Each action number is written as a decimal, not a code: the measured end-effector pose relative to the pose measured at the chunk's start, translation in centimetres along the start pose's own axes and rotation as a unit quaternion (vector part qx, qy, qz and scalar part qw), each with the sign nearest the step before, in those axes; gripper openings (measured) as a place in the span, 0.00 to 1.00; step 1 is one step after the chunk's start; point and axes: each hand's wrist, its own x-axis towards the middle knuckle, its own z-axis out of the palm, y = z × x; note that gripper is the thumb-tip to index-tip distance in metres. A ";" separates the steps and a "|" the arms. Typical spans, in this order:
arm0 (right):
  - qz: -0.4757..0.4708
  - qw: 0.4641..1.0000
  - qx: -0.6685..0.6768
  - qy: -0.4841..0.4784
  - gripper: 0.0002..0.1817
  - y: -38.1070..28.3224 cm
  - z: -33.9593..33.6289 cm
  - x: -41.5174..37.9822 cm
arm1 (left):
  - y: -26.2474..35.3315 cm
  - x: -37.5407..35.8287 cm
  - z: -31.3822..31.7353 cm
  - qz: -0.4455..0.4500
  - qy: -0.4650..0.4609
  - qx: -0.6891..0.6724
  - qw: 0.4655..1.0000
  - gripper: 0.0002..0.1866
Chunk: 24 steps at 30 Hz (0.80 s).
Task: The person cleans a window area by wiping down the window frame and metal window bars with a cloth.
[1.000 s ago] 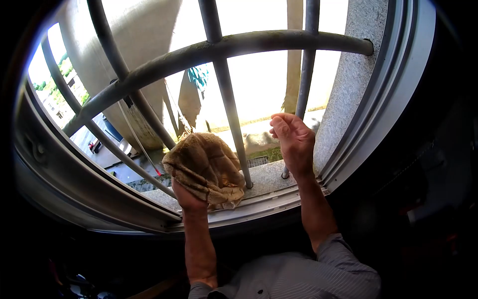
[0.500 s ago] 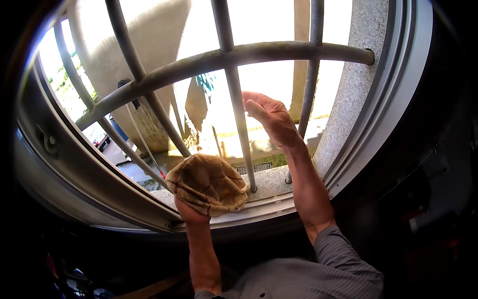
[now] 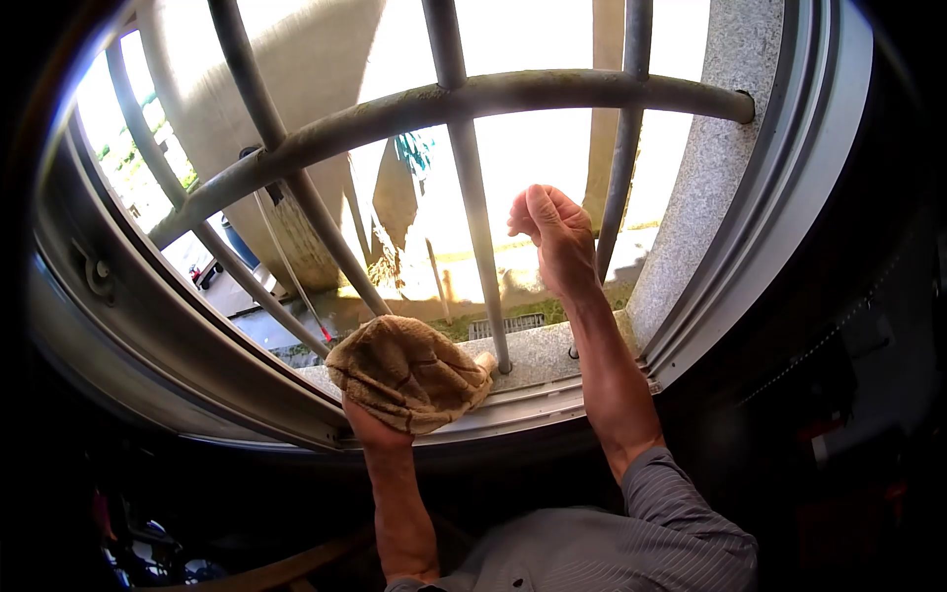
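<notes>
Cloth [image 3: 404,373] is bunched on the left hand [image 3: 375,426], in front of the sill [image 3: 541,367] and the metal track [image 3: 533,403]. Left fingers are hidden under it, so can't tell if they're clamped or just propping it up. Right hand [image 3: 557,237] is raised between the middle bar [image 3: 474,222] and the right bar [image 3: 619,183], below the crossbar [image 3: 543,91]. Its fingers are curled in by the thumb, nothing visible in them; can't tell if the tips meet. Risks, my read: cloth slips if the left hand is only supporting it, and a drop near the sill could go out through the gaps. Its loose right end sits close to the foot of the middle bar; contact unclear, but it could snag there if pulled sideways. Right knuckles could knock a bar if that hand swings either way, gaps being narrow. Track edges look thin, so a forearm leaning on them could get scraped.
</notes>
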 end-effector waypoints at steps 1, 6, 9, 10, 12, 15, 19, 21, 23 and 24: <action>-0.013 1.000 -0.003 0.000 0.18 -0.2 0.2 -0.3 | 0.0 0.0 -0.3 -0.001 0.000 -0.001 1.000 0.25; -0.097 0.990 -0.105 -0.012 0.20 -1.7 2.4 -1.4 | -0.3 -0.2 0.2 -0.022 -0.002 -0.021 1.000 0.25; -0.120 0.987 -0.101 -0.025 0.11 -1.5 2.6 -0.8 | -0.4 -0.2 0.2 -0.026 -0.001 -0.025 0.999 0.26; -0.111 0.987 -0.119 -0.012 0.10 -1.6 2.6 -0.7 | -0.4 -0.2 0.1 -0.027 -0.002 -0.025 0.999 0.26; -0.094 0.983 -0.156 0.012 0.09 -1.8 2.3 -0.5 | -0.3 -0.3 0.2 -0.026 0.010 -0.019 0.999 0.25; -0.052 0.997 -0.036 0.044 0.09 -0.5 1.6 0.2 | -0.3 -0.4 -0.3 -0.011 0.028 -0.008 1.000 0.25; 0.024 0.995 0.027 0.095 0.10 2.0 0.3 1.3 | -0.1 -0.6 -0.2 -0.008 0.015 -0.026 1.000 0.25; 0.056 0.990 0.037 0.121 0.11 4.2 -0.5 1.4 | 0.0 -0.8 -0.7 0.001 0.035 -0.002 0.999 0.24; 0.119 0.980 0.005 0.161 0.10 6.2 -1.4 1.5 | 0.0 -1.2 -1.0 0.005 0.049 -0.004 0.999 0.24; 0.152 0.972 -0.012 0.181 0.10 7.4 -2.0 1.5 | 0.0 -1.4 -0.9 0.004 0.051 -0.018 0.998 0.24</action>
